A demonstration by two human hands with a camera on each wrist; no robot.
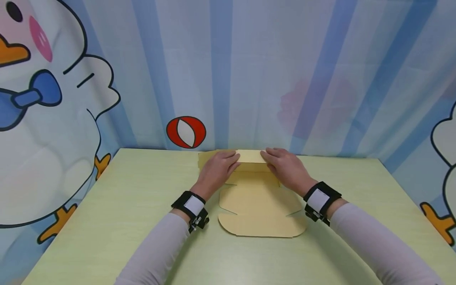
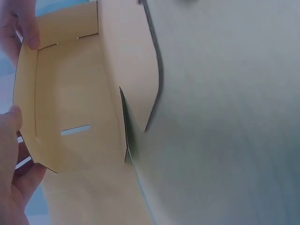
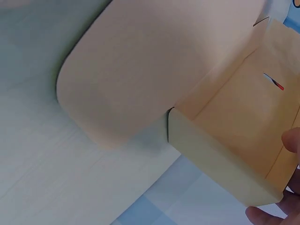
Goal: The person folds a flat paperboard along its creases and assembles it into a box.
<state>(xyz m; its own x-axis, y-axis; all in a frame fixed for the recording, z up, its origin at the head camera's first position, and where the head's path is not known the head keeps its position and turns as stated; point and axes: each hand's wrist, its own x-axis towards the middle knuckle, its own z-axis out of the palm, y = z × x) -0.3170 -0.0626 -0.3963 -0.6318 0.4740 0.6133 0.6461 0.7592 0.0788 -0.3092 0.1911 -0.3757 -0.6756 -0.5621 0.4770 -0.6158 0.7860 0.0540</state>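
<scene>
A tan cardboard box blank (image 1: 261,219) with rounded flaps and slits lies on the table, partly folded up at its far end. My left hand (image 1: 219,167) and right hand (image 1: 287,168) grip the raised far panel (image 1: 250,157), one near each end. In the left wrist view, the left thumb (image 2: 15,118) is at the panel's inner face, with fingers curled behind it. A narrow slot (image 2: 75,130) shows in the blank's base. On the right, the thumb (image 3: 291,139) presses inside the panel beside an upright side wall (image 3: 220,161); the other fingers are outside.
The pale yellow-green table (image 1: 160,174) reaches back to a striped blue curtain (image 1: 249,79) with cartoon ducks. A red and white ball (image 1: 186,132) is printed on the curtain. Black straps with cameras (image 1: 192,208) sit on both wrists.
</scene>
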